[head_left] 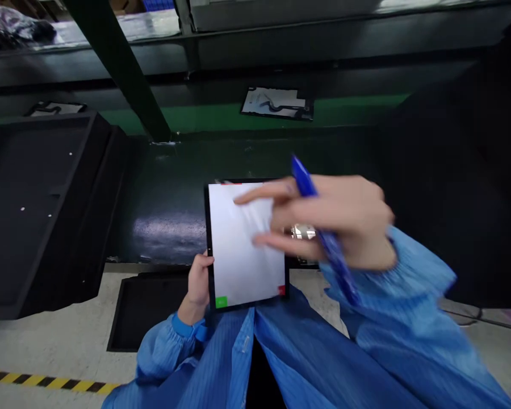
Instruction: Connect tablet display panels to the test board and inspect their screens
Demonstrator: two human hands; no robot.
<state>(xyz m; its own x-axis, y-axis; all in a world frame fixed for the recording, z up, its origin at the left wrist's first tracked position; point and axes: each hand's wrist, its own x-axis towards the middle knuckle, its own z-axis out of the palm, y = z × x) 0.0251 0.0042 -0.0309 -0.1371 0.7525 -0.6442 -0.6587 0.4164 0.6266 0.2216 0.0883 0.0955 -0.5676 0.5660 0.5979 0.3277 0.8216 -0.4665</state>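
A tablet [247,250] with a lit, nearly white screen tilts in front of my body. Its screen shows a green patch at the lower left, a red one at the lower right and a red strip along the top. My left hand [199,284] grips the left edge, thumb on the bezel and fingers hidden behind. Over the right part of the screen is my right hand [340,221], smeared by motion, a blue pen [305,177] caught between its fingers. Its index finger and another finger stretch toward the glass; whether they touch it, I cannot tell.
A dark conveyor belt [166,187] runs across. Two flat device panels, one in the middle [276,104] and one at left [57,109], lie on the green strip behind it. Black trays [34,199] stack at left; a green post [128,74] rises there. Something partly hidden [303,232] lies behind my right hand.
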